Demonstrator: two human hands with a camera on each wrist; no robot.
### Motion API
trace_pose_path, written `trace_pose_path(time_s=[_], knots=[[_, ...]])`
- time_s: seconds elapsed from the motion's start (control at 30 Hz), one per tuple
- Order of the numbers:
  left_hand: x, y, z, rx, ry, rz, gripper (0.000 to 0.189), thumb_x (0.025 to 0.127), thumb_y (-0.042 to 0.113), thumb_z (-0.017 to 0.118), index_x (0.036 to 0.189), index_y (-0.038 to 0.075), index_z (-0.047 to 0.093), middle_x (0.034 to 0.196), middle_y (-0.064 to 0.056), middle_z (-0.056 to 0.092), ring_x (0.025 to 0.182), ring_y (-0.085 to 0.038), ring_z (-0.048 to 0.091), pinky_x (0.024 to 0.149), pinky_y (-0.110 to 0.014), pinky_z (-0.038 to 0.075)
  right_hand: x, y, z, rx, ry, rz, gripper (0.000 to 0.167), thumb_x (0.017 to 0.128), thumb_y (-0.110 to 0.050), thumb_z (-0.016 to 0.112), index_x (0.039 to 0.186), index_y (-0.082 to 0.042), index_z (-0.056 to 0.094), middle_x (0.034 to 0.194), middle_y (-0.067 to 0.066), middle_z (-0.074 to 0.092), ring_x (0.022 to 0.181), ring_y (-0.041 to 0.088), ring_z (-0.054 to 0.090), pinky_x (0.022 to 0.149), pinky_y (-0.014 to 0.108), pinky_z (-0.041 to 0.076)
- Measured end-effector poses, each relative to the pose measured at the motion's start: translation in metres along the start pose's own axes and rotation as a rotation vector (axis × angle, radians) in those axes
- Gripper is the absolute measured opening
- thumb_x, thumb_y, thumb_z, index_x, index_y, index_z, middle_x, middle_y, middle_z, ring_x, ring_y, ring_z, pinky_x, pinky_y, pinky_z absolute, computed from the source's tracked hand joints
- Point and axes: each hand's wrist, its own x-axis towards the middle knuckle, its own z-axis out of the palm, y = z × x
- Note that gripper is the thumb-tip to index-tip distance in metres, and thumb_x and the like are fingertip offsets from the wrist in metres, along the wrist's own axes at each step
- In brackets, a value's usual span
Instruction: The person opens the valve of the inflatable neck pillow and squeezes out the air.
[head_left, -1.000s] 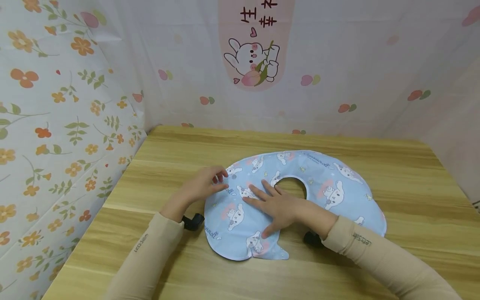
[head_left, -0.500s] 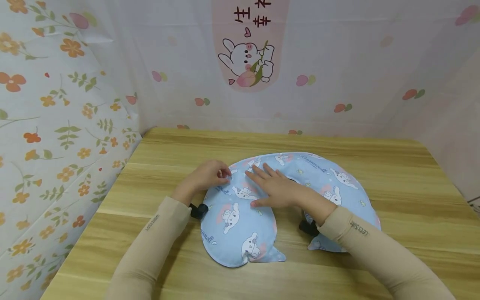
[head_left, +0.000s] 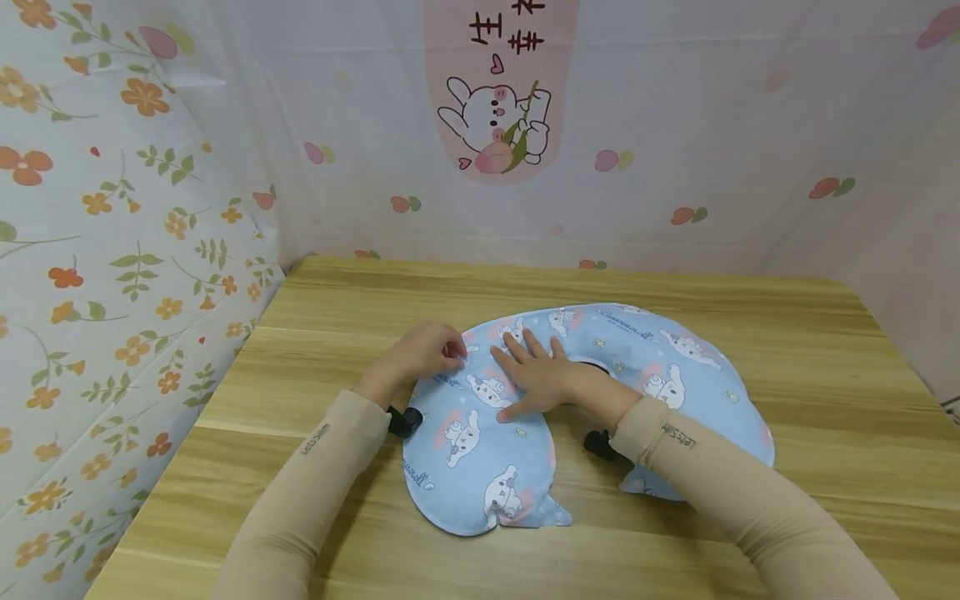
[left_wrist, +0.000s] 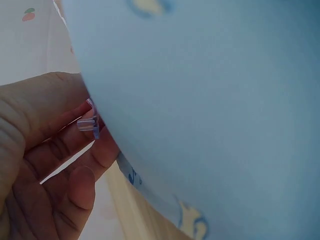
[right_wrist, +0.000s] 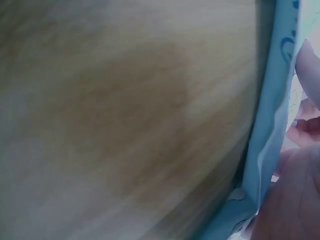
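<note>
A light blue inflatable neck pillow (head_left: 480, 462), curved in a U and printed with white long-eared cartoon characters, lies on the wooden table. At its upper left edge, the left hand (head_left: 422, 357) has its fingers curled round a small clear air valve (left_wrist: 89, 124), which shows between the fingers in the left wrist view. The right hand (head_left: 543, 379) rests palm down on the pillow's left arm with its fingers spread. Part of that hand (right_wrist: 300, 185) appears beyond the blue pillow edge (right_wrist: 267, 130) in the right wrist view. The right sleeve hides some of the pillow's right arm.
The wooden tabletop (head_left: 360, 300) reaches back to a white printed cloth (head_left: 337, 100). Another floral cloth (head_left: 112, 275) hangs along the left side. Black wrist mounts (head_left: 406, 422) sit under both wrists, close to the pillow.
The right hand has slid up the pillow's left arm, away from the lower tip. The left fingers have curled in closer at the upper left edge. The pillow's right tip has come into view.
</note>
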Motion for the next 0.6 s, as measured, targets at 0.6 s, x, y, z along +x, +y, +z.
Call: trace_pose_path(time_s=[0.6], knots=[[0.004,-0.01,0.001,-0.079,0.005,0.032,0.006,0.088,0.013,0.075,0.088,0.007,0.073,0.078,-0.004,0.064,0.072,-0.014,0.054,0.066,-0.023,0.046,0.009,-0.005,-0.002,-0.042,-0.165,0.082,0.114,0.085,-0.075,0.054,0.157,-0.022,-0.017,0.162,0.006,-0.031,0.149,0.035,-0.027,0.118,0.067,-0.005]])
